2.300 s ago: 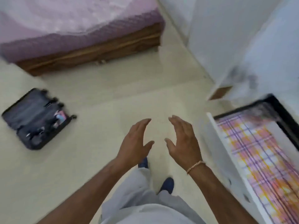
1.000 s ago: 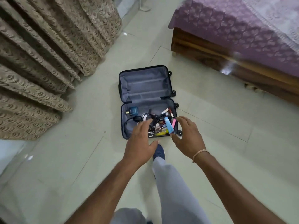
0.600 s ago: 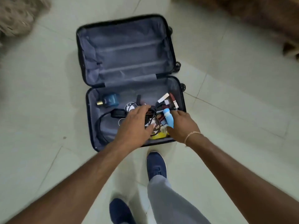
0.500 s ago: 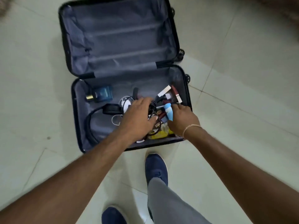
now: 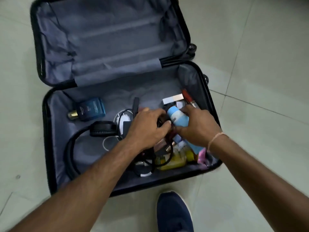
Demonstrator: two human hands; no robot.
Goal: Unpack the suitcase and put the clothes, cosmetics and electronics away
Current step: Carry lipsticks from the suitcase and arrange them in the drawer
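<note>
A dark suitcase lies open on the floor, its grey-lined lid holding nothing. The lower half holds a blue perfume bottle, black headphones, a white charger, a yellow bottle and small cosmetics such as a red lipstick. My left hand reaches into the pile, fingers curled on black cables. Beside it, my right hand grips a light blue bottle. What lies beneath both hands is hidden.
Pale floor tiles surround the suitcase. My dark blue shoe stands just in front of the suitcase's near edge. Suitcase wheels stick out on the right side.
I turned from the drawer, walked to the suitcase and bent close over it. Both hands went from open in the air down into the pile, closing on the cables and the blue bottle.
</note>
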